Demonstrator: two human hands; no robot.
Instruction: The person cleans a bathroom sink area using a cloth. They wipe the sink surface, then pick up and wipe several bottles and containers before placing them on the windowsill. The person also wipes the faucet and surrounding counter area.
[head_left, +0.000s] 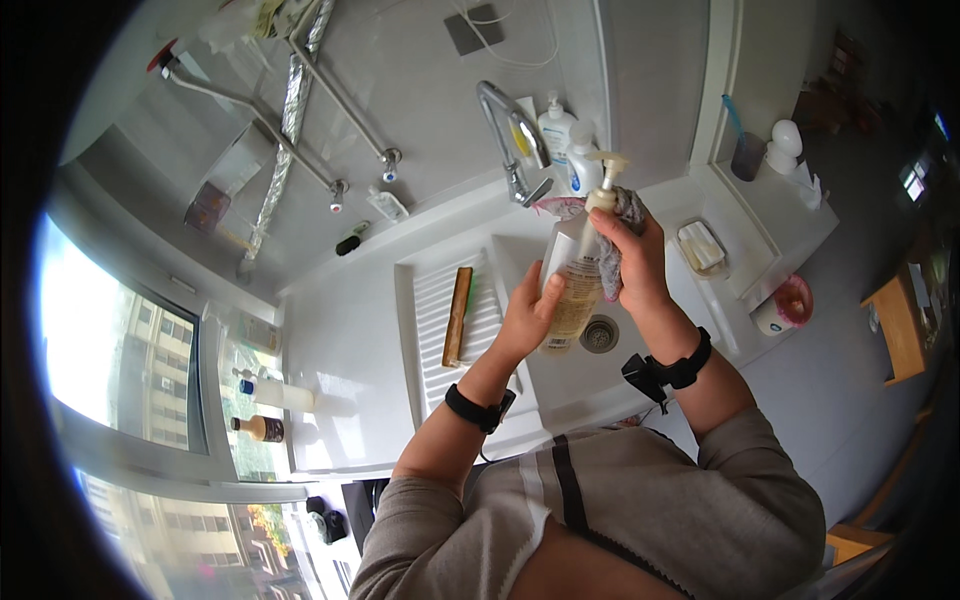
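A clear pump bottle (576, 294) with a cream pump top is held tilted over the sink basin (600, 397). My left hand (529, 311) grips the bottle's side, its thumb across the printed label. Near the bottle's neck, my right hand (636, 259) presses a grey cloth (611, 262) against the shoulder and pump collar. A pinkish part of the cloth shows behind the neck. The round drain strainer (600, 333) lies below, just right of the bottle's base. Part of the bottle is hidden by my fingers and the cloth.
A chrome faucet (516, 142) rises behind the bottle, beside white pump bottles (556, 131). On the ribbed washboard (431, 322) lies a brown bar-shaped object (457, 316). A soap dish (703, 246) sits right of the basin. More bottles (277, 394) stand by the window.
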